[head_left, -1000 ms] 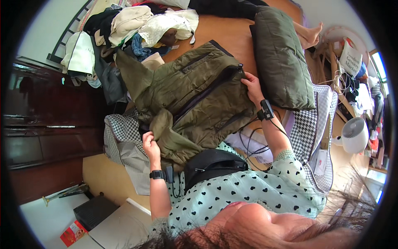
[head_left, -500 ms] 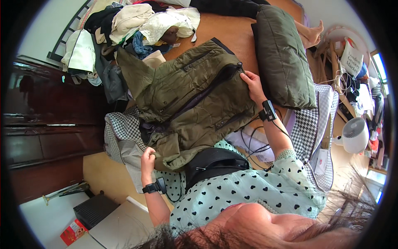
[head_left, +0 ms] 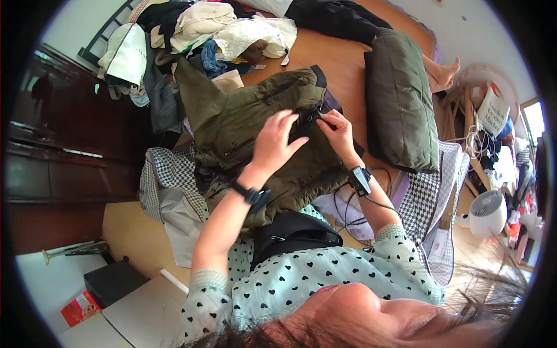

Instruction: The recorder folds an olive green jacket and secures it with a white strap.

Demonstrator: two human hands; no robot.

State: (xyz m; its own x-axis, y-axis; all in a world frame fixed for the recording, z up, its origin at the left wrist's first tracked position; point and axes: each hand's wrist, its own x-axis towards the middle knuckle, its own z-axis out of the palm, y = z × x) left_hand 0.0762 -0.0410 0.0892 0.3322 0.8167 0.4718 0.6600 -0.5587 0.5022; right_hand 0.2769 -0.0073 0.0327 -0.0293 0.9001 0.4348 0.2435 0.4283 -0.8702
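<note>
An olive-green jacket lies spread before me, its dark collar toward the far right and a sleeve stretching to the far left. My right hand pinches the front edge of the jacket near the collar, where dark lining shows. Over the upper front hovers my left hand, fingers spread and thumb apart. Its fingertips come close to the dark front opening; whether they touch the cloth I cannot tell. A black waist bag sits at my lap, just below the jacket's hem.
A stuffed olive pillow-like bundle lies to the right, near another person's bare foot. Heaped clothes cover the far left. Houndstooth fabric lies under the jacket. Black cables trail from my right wrist. A white fan stands far right.
My left hand has let go of the jacket's near-left part and moved up toward the collar. My right hand has shifted slightly inward along the front edge.
</note>
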